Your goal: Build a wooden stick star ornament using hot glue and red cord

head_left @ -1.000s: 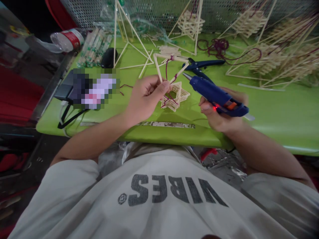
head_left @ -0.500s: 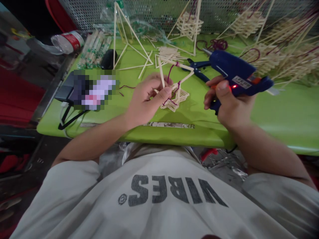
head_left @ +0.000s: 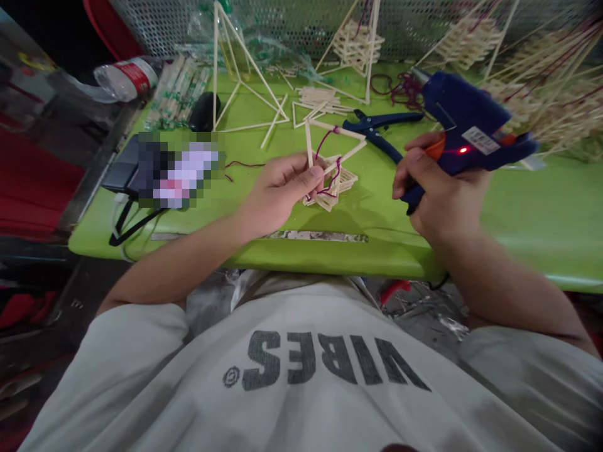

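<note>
My left hand [head_left: 287, 191] pinches a corner of a small triangle frame of wooden sticks [head_left: 349, 130]. Purple string [head_left: 338, 169] is knotted to its sticks and runs down to a star-shaped stack of sticks [head_left: 346, 182] just beyond the fingers. My right hand [head_left: 440, 188] is wrapped round the handle of a blue glue gun [head_left: 475, 125] with an orange trigger and a lit red light. The gun's nozzle points up and left, apart from the triangle. Fingers hide the held corner of the frame.
Blue pliers [head_left: 377, 129] lie between my hands, before a pile of loose sticks [head_left: 320, 100]. A stick pyramid [head_left: 252, 47] stands at the back left. Finished stick stacks [head_left: 358, 47] crowd the back right. A phone [head_left: 188, 176] lies on the green table [head_left: 527, 226] at the left.
My right hand has moved the glue gun right, away from the triangle frame. My left hand keeps its pinch, with the triangle shifted only slightly.
</note>
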The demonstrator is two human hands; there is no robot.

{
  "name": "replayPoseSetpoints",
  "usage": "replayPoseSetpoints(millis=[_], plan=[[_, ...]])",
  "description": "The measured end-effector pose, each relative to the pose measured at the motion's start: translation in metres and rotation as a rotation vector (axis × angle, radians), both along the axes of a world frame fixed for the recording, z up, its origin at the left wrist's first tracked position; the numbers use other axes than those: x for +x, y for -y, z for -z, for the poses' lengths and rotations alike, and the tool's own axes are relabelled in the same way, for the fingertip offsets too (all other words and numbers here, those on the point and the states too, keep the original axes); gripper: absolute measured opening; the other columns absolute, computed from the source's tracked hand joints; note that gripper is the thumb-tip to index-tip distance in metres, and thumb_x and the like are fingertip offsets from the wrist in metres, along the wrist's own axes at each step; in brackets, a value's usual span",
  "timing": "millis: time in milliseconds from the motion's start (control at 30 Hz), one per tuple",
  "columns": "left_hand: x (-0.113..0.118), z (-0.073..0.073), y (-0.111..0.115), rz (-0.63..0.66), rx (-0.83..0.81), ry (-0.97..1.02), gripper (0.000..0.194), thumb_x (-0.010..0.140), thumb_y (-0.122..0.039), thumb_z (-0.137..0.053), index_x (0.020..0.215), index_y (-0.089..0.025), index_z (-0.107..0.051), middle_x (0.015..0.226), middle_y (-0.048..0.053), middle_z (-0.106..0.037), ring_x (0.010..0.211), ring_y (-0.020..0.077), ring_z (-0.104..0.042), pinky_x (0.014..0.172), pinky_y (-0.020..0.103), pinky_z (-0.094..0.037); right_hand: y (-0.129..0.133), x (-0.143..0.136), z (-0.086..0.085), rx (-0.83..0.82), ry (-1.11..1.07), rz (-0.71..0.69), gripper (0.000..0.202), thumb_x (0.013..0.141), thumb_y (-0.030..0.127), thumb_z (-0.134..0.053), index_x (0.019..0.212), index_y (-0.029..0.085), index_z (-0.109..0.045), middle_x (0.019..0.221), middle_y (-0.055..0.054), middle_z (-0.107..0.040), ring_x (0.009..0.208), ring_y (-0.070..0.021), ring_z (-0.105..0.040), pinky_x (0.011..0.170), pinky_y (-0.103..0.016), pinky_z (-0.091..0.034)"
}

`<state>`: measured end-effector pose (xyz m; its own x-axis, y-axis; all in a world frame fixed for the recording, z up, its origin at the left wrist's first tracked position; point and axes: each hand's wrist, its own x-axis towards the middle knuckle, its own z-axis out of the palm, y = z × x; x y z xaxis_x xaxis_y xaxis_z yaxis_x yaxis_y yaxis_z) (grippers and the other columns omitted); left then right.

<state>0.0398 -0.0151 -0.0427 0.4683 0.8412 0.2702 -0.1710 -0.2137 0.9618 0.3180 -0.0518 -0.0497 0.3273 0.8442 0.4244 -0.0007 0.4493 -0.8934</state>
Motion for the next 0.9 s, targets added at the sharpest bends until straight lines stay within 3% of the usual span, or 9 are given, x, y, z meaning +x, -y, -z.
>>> replayPoseSetpoints(millis=[133, 333, 433, 633, 800, 900], plan=[[0.002, -0.006, 0.002, 0.019, 0.005, 0.013, 0.056, 0.111, -0.068, -0.088, 0.081, -0.022, -0.078, 0.089, 0.006, -0.072, 0.078, 0.0161, -0.063, 0.072, 0.032, -0.051, -0.004, -0.002, -0.002, -0.022, -0.055, 0.009, 0.027, 0.085, 0.036, -0.105, 0.092, 0.024, -0.082, 0.065, 0.003, -0.067, 0.046, -0.0129, -0.052, 0.043, -0.033, -0.044], [0.002, -0.012, 0.004, 0.077, -0.071, 0.044, 0.059, 0.110, -0.070, -0.089, 0.078, -0.022, -0.076, 0.081, 0.005, -0.069, 0.072, 0.0157, -0.058, 0.068, 0.034, -0.047, -0.003, -0.002, -0.004, 0.045, -0.046, 0.080, 0.028, 0.088, 0.043, -0.104, 0.090, 0.026, -0.082, 0.065, 0.004, -0.063, 0.048, -0.0132, -0.055, 0.044, -0.032, -0.041], [-0.001, -0.012, 0.004, 0.100, -0.091, 0.073, 0.056, 0.111, -0.069, -0.088, 0.080, -0.023, -0.078, 0.082, 0.004, -0.071, 0.073, 0.0152, -0.060, 0.069, 0.033, -0.049, -0.001, 0.001, -0.006, 0.103, -0.057, 0.115, 0.027, 0.085, 0.043, -0.106, 0.087, 0.027, -0.085, 0.073, 0.002, -0.070, 0.048, -0.0133, -0.057, 0.044, -0.034, -0.041], [-0.002, -0.022, 0.007, 0.046, -0.126, 0.078, 0.061, 0.106, -0.072, -0.093, 0.077, -0.022, -0.072, 0.082, 0.003, -0.068, 0.072, 0.0152, -0.064, 0.068, 0.032, -0.054, 0.005, 0.006, -0.006, 0.131, 0.023, 0.062, 0.043, 0.087, 0.067, -0.109, 0.093, 0.029, -0.090, 0.069, 0.003, -0.067, 0.048, -0.0140, -0.059, 0.046, -0.034, -0.044], [-0.001, -0.033, 0.009, 0.052, -0.180, 0.073, 0.071, 0.113, -0.075, -0.082, 0.073, -0.019, -0.063, 0.083, 0.004, -0.069, 0.066, 0.0111, -0.066, 0.062, 0.028, -0.052, 0.003, 0.002, -0.009, -0.136, -0.052, -0.078, 0.051, 0.084, 0.069, -0.111, 0.093, 0.023, -0.091, 0.084, -0.003, -0.082, 0.056, -0.0165, -0.072, 0.050, -0.033, -0.057], [-0.003, -0.033, 0.008, 0.082, -0.160, 0.095, 0.076, 0.108, -0.083, -0.083, 0.072, -0.020, -0.060, 0.080, 0.004, -0.067, 0.066, 0.0121, -0.066, 0.060, 0.028, -0.052, -0.005, -0.001, -0.002, -0.299, -0.119, -0.164, 0.062, 0.078, 0.075, -0.113, 0.092, 0.021, -0.087, 0.098, -0.007, -0.087, 0.065, -0.0196, -0.082, 0.057, -0.033, -0.066]])
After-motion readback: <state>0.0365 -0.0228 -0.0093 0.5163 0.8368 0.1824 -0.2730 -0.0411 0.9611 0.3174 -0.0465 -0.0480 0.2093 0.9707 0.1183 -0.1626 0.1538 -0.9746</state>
